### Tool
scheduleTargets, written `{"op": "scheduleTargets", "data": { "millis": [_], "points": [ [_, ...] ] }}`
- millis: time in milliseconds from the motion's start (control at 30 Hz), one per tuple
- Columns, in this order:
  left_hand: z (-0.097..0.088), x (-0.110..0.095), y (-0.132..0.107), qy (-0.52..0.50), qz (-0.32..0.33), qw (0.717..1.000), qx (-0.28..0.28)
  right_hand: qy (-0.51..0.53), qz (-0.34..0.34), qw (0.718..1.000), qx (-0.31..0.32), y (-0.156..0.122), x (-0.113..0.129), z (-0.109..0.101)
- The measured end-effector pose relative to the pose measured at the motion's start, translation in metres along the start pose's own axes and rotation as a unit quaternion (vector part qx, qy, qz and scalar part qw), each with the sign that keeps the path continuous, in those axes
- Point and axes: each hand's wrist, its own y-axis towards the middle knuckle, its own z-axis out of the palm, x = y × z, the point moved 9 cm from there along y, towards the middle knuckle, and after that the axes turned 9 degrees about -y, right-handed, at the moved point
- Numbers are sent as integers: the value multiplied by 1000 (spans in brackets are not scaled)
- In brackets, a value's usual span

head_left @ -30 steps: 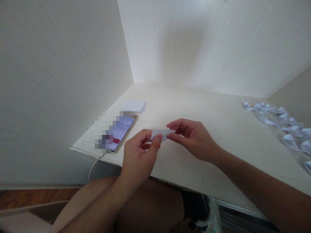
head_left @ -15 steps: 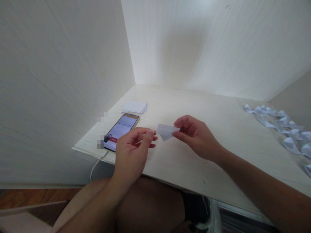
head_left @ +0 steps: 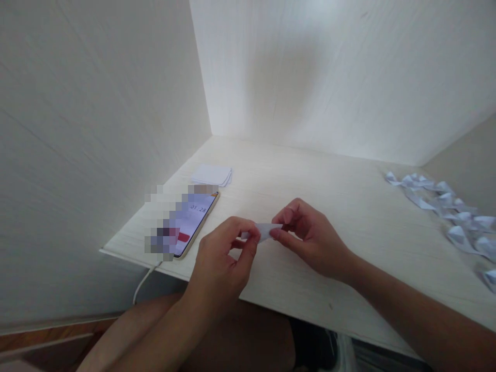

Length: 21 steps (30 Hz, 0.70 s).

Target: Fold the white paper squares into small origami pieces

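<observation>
A small folded piece of white paper [head_left: 265, 232] is held just above the table between both hands. My left hand [head_left: 228, 253] pinches its left end between thumb and forefinger, hiding part of it. At the other end, the thumb and fingers of my right hand [head_left: 310, 235] are closed on the paper's corner. To the left of my left hand lies a phone [head_left: 194, 222] with a running timer on its screen, partly blurred out by blocks.
Behind the phone rests a stack of white paper slips [head_left: 212, 174]. Several folded white paper boats [head_left: 459, 206] lie in rows along the right side of the white table [head_left: 329, 181]. A white cable [head_left: 145, 281] hangs over the front edge. Panels rise at the left and back.
My left hand has moved in and now grips the paper's left end. The paper's downward-pointing part has been folded, so it looks narrower. The view has shifted slightly.
</observation>
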Motion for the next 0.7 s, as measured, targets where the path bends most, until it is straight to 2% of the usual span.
{"op": "scheduleTargets", "data": {
  "millis": [133,267,400,533,700],
  "points": [
    [5,4,1,-22,-20,999,26,-23,-45,998,-24,-4,9,-2],
    [2,9,-1,-51,-45,998,7,-117,-111,986,-38,-8,25,-2],
    [-2,3,-2,-50,-26,998,-7,-178,-158,970,-40,-10,40,-1],
    [-3,-1,-4,-37,-8,999,-8,-218,-168,959,-61,-12,45,-3],
    [-5,-6,-4,-31,18,999,-18,-235,-164,956,-55,-13,42,-1]
  ]
}}
